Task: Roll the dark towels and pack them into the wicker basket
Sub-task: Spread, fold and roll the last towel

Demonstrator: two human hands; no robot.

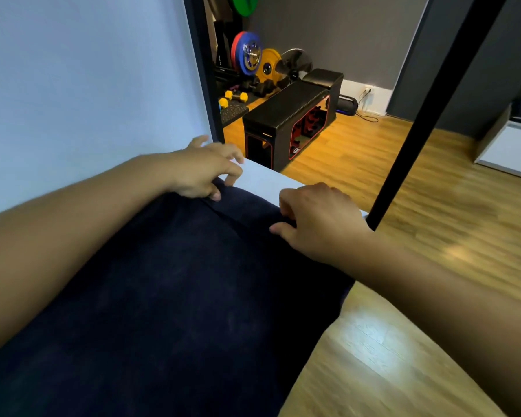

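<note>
A dark navy towel lies spread flat over a white table, covering most of it and hanging off the right side. My left hand rests on the towel's far edge with thumb and fingers pinching the hem. At the far right corner of the towel my right hand has its fingers curled around the cloth's edge. No wicker basket is in view.
A black metal post rises from the table's far right corner. Beyond the table are a black bench, dumbbells, weight plates and a fan. Wood floor lies to the right; a pale wall fills the left.
</note>
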